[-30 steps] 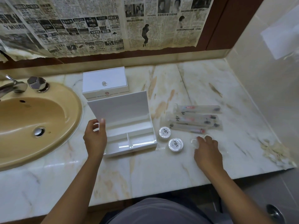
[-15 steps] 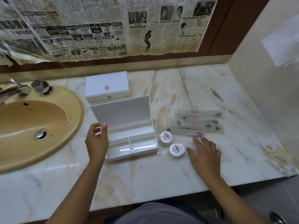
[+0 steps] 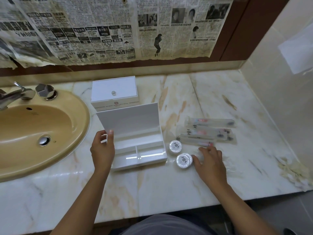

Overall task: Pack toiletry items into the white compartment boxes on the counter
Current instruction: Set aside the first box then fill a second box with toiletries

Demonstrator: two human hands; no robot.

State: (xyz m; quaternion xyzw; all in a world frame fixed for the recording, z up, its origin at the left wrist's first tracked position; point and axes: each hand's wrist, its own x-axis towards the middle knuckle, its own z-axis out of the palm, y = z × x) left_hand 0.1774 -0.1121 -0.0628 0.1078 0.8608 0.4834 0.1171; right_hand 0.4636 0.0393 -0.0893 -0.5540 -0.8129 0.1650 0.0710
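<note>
An open white compartment box sits mid-counter with its lid raised. My left hand pinches the lid's left edge and holds it up. A second white box, closed, stands behind it. Two round wrapped soaps lie right of the open box. Several clear packets with toothbrushes lie further right. My right hand rests flat on the counter over a clear packet, fingers spread, thumb beside the nearer soap.
A tan sink with a chrome tap fills the left of the marble counter. Newspaper covers the mirror behind. A tiled wall bounds the right side, with crumpled debris near the counter's right edge.
My right hand slid left toward the round soaps and flattened over the clear packet. The left hand kept hold of the lid.
</note>
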